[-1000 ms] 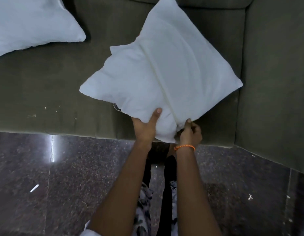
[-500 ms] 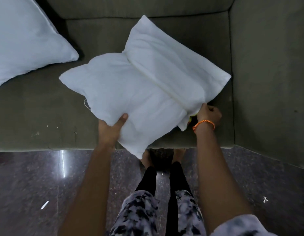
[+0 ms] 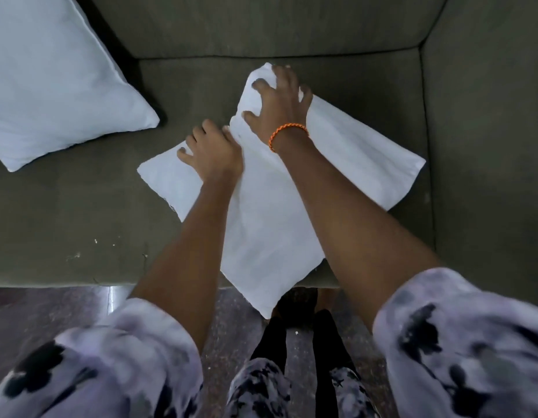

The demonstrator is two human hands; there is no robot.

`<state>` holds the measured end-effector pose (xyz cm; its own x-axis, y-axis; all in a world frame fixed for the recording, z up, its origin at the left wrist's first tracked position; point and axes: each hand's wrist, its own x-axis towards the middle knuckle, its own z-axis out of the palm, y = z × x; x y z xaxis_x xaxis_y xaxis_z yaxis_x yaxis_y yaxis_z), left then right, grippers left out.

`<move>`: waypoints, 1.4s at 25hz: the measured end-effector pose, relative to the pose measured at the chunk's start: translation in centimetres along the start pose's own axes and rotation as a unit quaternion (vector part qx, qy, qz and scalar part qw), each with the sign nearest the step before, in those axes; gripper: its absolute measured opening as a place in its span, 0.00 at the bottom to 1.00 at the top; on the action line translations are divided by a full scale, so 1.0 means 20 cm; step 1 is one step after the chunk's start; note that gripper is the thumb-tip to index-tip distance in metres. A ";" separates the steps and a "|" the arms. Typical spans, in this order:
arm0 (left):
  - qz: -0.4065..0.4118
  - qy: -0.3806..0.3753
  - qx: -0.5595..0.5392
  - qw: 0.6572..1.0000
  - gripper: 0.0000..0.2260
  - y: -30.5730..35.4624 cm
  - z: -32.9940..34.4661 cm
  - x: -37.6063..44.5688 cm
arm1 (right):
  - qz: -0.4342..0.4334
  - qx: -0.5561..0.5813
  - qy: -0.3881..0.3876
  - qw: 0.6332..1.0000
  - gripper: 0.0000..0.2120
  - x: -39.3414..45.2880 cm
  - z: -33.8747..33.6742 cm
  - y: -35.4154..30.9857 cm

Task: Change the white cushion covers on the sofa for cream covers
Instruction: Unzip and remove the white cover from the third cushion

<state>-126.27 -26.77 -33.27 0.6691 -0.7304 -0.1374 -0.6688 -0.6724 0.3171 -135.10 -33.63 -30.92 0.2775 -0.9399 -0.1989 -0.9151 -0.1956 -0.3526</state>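
The olive-green sofa (image 3: 292,31) fills most of the view, its seat running left to right, its backrest along the top and an armrest rising at the right. Pale specks dot the seat fabric near the front edge on the left. Below the seat edge lies a dark speckled stone floor (image 3: 50,312) with a bright streak of reflected light.

At the upper left a second white cushion (image 3: 50,86) leans on the seat against the backrest, plump and smooth, well apart from the one in hand.

The white cushion (image 3: 261,230) lies flat on the seat in the right half, turned like a diamond: one corner hangs over the front edge above the person's feet, another points at the armrest. Its cover is plain white, lightly wrinkled, and its far corner is bunched up. No brand, label or writing can be read on either cushion or on the sofa.

The person's patterned grey-and-black sleeves and trousers fill the bottom of the view.

The right hand (image 3: 280,104), with an orange braided band (image 3: 287,134) at the wrist, rests on the bunched far corner, fingers spread and curled into the fabric, gripping it. The left hand (image 3: 213,152) presses on the cushion's left part just beside it, fingers bent down onto the cover; whether they pinch the cloth I cannot tell.
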 end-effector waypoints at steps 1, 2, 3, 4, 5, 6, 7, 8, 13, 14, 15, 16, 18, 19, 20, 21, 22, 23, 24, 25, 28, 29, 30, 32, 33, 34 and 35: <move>0.027 0.025 -0.022 0.999 0.13 -0.03 0.03 -0.02 | -0.014 -0.033 -0.020 0.999 0.23 0.03 0.01 0.00; 0.049 0.057 -0.056 0.996 0.12 -0.05 0.05 -0.05 | -0.024 -0.055 -0.030 0.998 0.21 0.04 0.03 0.01; 0.057 0.089 -0.094 0.990 0.12 -0.07 0.06 -0.09 | -0.031 -0.063 -0.029 0.997 0.19 0.03 0.04 0.01; 0.054 0.118 -0.129 0.983 0.11 -0.07 0.05 -0.12 | -0.034 -0.059 -0.013 0.998 0.17 0.03 0.05 0.02; 0.045 0.143 -0.160 0.976 0.11 -0.08 0.04 -0.14 | -0.026 -0.045 0.015 0.999 0.15 0.03 0.06 0.03; 0.031 0.162 -0.187 0.969 0.10 -0.09 0.02 -0.16 | -0.001 -0.023 0.045 0.999 0.13 0.04 0.04 0.04; 0.014 0.177 -0.210 0.961 0.10 -0.10 0.00 -0.18 | 0.036 0.001 0.071 0.997 0.12 0.07 0.02 0.07; -0.002 0.190 -0.230 0.954 0.10 -0.11 -0.02 -0.19 | 0.072 0.018 0.088 0.993 0.12 0.10 0.00 0.10; -0.054 0.233 -0.243 0.940 0.10 -0.10 -0.10 -0.20 | 0.188 0.088 0.133 0.969 0.12 0.21 -0.09 0.26; -0.084 0.225 -0.225 0.944 0.10 -0.12 -0.11 -0.17 | 0.217 0.110 0.148 0.959 0.12 0.21 -0.11 0.31; -0.118 0.204 -0.206 0.950 0.11 -0.14 -0.12 -0.13 | 0.245 0.131 0.161 0.947 0.12 0.21 -0.14 0.39; -0.144 0.171 -0.192 0.956 0.12 -0.19 -0.13 -0.10 | 0.257 0.155 0.160 0.941 0.12 0.20 -0.16 0.48; -0.142 0.105 -0.195 0.965 0.13 -0.26 -0.14 -0.05 | 0.239 0.193 0.109 0.945 0.12 0.13 -0.14 0.64; -0.128 0.090 -0.197 0.968 0.12 -0.26 -0.14 -0.04 | 0.236 0.218 0.080 0.944 0.16 0.06 -0.10 0.70; -0.115 0.070 -0.190 0.973 0.16 -0.24 -0.13 -0.03 | 0.255 0.252 0.048 0.932 0.22 -0.02 -0.05 0.75; -0.096 0.040 -0.169 0.980 0.25 -0.20 -0.12 -0.03 | 0.291 0.287 0.019 0.913 0.30 -0.10 -0.01 0.78; -0.083 0.006 -0.139 0.987 0.32 -0.17 -0.11 -0.03 | 0.326 0.307 -0.005 0.894 0.37 -0.16 0.03 0.81; -0.074 -0.013 -0.097 0.992 0.34 -0.15 -0.09 -0.03 | 0.343 0.313 -0.021 0.886 0.40 -0.20 0.05 0.82; -0.066 -0.022 -0.061 0.996 0.33 -0.14 -0.08 -0.02 | 0.341 0.314 -0.026 0.886 0.41 -0.23 0.07 0.84; -0.057 -0.018 -0.040 0.997 0.28 -0.14 -0.07 -0.01 | 0.327 0.323 -0.023 0.888 0.37 -0.24 0.07 0.84; -0.043 0.038 -0.067 0.996 0.14 -0.14 -0.06 0.01 | 0.322 0.386 -0.018 0.864 0.18 -0.28 0.03 0.84; -0.046 0.059 -0.095 0.993 0.12 -0.13 -0.06 0.00 | 0.338 0.404 -0.011 0.850 0.16 -0.31 0.02 0.84; -0.052 0.078 -0.127 0.988 0.10 -0.12 -0.07 -0.01 | 0.360 0.414 0.001 0.836 0.15 -0.35 0.01 0.84; -0.060 0.103 -0.190 0.975 0.10 -0.09 -0.08 -0.02 | 0.414 0.438 0.018 0.798 0.15 -0.43 0.01 0.86; -0.046 0.116 -0.222 0.967 0.10 -0.08 -0.09 -0.03 | 0.441 0.462 0.021 0.769 0.15 -0.48 -0.01 0.86; -0.021 0.131 -0.250 0.959 0.10 -0.07 -0.10 -0.03 | 0.466 0.492 0.029 0.734 0.13 -0.52 -0.02 0.85; 0.007 0.146 -0.277 0.950 0.10 -0.04 -0.13 -0.03 | 0.486 0.514 0.036 0.706 0.11 -0.58 -0.03 0.84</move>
<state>-125.28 -25.55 -30.99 0.7773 -0.6194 0.1104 -0.4585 -0.4375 0.7735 -153.88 -26.27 -33.99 -0.3856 -0.5095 -0.7692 0.0423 0.8230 -0.5664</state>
